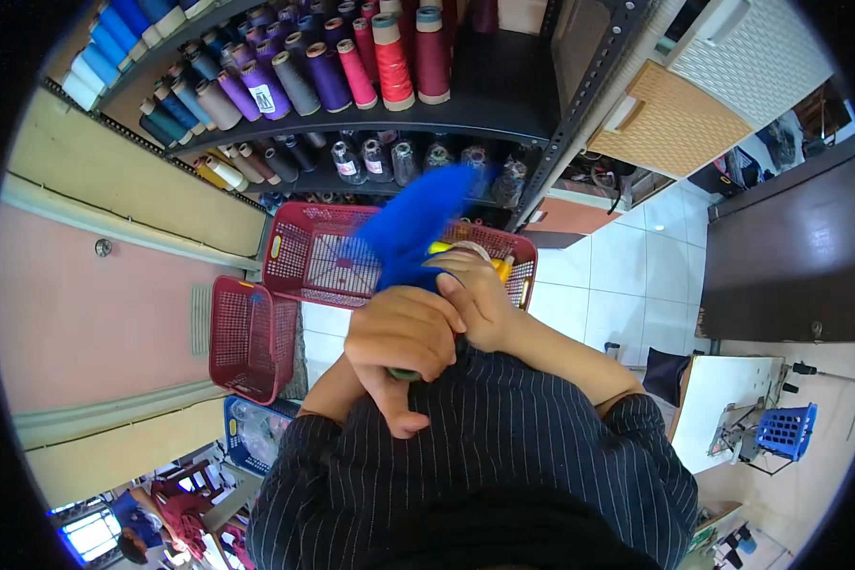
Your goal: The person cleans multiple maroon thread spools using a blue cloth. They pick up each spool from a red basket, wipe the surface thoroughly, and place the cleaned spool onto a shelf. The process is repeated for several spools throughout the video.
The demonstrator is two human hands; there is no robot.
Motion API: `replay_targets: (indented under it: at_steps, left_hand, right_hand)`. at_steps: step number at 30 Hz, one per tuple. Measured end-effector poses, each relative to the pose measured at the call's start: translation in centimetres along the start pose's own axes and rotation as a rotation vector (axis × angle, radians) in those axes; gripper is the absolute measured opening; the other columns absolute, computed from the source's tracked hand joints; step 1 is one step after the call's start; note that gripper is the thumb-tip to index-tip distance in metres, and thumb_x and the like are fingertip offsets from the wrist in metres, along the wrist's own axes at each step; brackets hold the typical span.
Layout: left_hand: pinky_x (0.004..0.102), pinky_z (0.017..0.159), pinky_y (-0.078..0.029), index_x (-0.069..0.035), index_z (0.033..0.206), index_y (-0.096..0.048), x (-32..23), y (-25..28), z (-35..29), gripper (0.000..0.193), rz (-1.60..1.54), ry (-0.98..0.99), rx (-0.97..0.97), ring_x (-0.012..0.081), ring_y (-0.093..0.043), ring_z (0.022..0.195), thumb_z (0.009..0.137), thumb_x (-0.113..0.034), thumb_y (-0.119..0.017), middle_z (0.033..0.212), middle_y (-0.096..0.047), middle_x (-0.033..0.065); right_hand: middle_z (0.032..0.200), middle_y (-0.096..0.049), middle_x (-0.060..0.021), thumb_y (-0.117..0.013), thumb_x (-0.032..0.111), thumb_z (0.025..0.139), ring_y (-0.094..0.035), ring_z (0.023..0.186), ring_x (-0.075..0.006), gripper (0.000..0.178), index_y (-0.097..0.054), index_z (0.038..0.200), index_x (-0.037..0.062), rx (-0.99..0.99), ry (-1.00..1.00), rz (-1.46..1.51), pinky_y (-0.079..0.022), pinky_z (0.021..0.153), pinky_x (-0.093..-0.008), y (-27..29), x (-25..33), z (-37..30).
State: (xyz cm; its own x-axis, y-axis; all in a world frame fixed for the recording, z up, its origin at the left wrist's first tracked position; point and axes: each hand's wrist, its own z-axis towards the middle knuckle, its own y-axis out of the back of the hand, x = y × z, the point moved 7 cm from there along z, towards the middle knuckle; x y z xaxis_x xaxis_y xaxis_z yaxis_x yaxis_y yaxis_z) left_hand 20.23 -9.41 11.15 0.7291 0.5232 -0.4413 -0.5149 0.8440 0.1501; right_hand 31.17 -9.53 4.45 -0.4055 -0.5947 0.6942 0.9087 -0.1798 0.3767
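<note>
A bright blue cloth (416, 223) flares upward from between my hands, its edges smeared by motion. My left hand (404, 332) is closed around the lower, gathered end of it, with the thumb sticking out downward. Something small and dark green (404, 374) peeks out under the left fingers; its kind cannot be made out. Beside it, touching, my right hand (475, 293) pinches the blue cloth between thumb and fingers. Both hands are in front of my striped dark shirt, above a red plastic basket (299, 252).
Ahead stands a black metal shelf (499, 90) with many thread cones (328, 76). Yellow items (505, 270) lie in the red basket. A second red basket (220, 337) and a blue crate (233, 442) are at left. A brown door (779, 256) is at right; a person (147, 518) is at lower left.
</note>
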Motion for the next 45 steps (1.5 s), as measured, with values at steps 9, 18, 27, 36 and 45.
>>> replay_targets:
  at_steps: [9,18,27,36,45]
  left_hand:
    - [0.0381,0.068,-0.048,-0.010,0.068,-0.048,-0.9,2.1,-0.9,0.042,-0.002,-0.113,-0.150,0.0174,-0.059,0.047,0.076,-0.042,-0.074,0.051,-0.056,0.0008]
    - [0.0491,0.096,-0.042,-0.008,0.086,-0.038,1.9,7.2,-6.8,0.016,0.183,0.253,-1.084,0.0208,-0.051,0.078,0.086,-0.010,-0.054,0.075,-0.044,0.0055]
    - [0.0309,0.071,-0.034,-0.016,0.066,-0.051,0.2,3.1,-2.8,0.014,0.585,0.298,-0.295,0.0130,-0.054,0.061,0.063,-0.008,-0.062,0.060,-0.062,-0.0062]
    - [0.0279,0.063,-0.036,-0.015,0.065,-0.053,-2.7,6.0,-3.7,0.010,0.512,0.186,-0.323,0.0134,-0.055,0.058,0.066,-0.011,-0.062,0.061,-0.064,-0.0044]
    - [0.0288,0.062,-0.038,-0.007,0.077,-0.046,-2.4,15.4,-7.9,0.016,0.788,0.202,-0.791,0.0132,-0.044,0.057,0.087,-0.018,-0.052,0.053,-0.055,0.0035]
  right_hand:
    - [0.096,-0.065,-0.0141,-0.049,0.037,0.092,-0.063,0.089,-0.0227,0.042,-0.060,0.104,-0.0027,-0.305,-1.007,1.046,-0.049,0.085,-0.0349,-1.6,-12.4,-5.6]
    - [0.076,-0.054,-0.0134,-0.043,0.023,0.097,-0.052,0.069,-0.0281,0.033,-0.057,0.084,-0.0038,-0.340,-0.387,0.147,-0.041,0.066,-0.0367,3.9,-3.9,-0.8]
    - [0.082,-0.055,-0.0158,-0.044,0.035,0.095,-0.053,0.083,-0.0327,0.039,-0.063,0.093,0.0011,0.412,-0.199,0.184,-0.040,0.075,-0.0402,-5.7,-7.5,-1.5]
    - [0.113,-0.063,-0.0074,-0.049,0.023,0.092,-0.061,0.099,-0.0194,0.036,-0.059,0.122,0.0069,0.617,-1.296,1.009,-0.047,0.091,-0.0333,-10.6,-18.4,-9.4]
    - [0.094,-0.065,-0.0081,-0.054,0.021,0.089,-0.063,0.087,-0.0210,0.023,-0.061,0.102,0.0038,-0.334,-1.109,1.383,-0.050,0.084,-0.0357,-4.6,-22.8,-3.5]
